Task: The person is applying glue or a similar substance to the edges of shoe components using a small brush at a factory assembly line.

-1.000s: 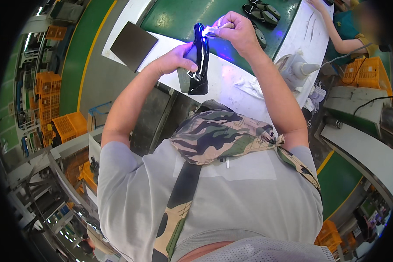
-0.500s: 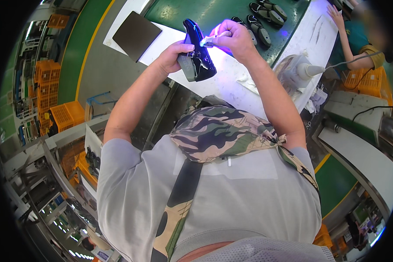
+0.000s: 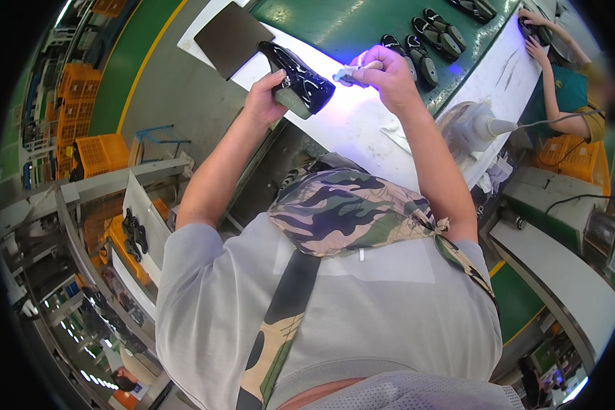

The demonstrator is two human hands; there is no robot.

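My left hand grips a glossy black shoe by its grey sole, thumb on the sole's edge. The shoe is tilted above the white tabletop, its shiny upper turned toward my right hand. My right hand, fingers pinched, holds a small crumpled whitish cloth a short way right of the shoe, not touching it. Violet-blue light falls on the cloth and the tabletop around it.
Several black shoes rest on the green surface beyond. A brown board lies at the left, a translucent spouted bottle at the right. A co-worker's hands touch a dark shoe. Orange crates stand left.
The cloth in my right hand has come away from the shoe, rightward. My left hand has turned the shoe, swinging its upper end left. The co-worker's hands now touch a dark shoe.
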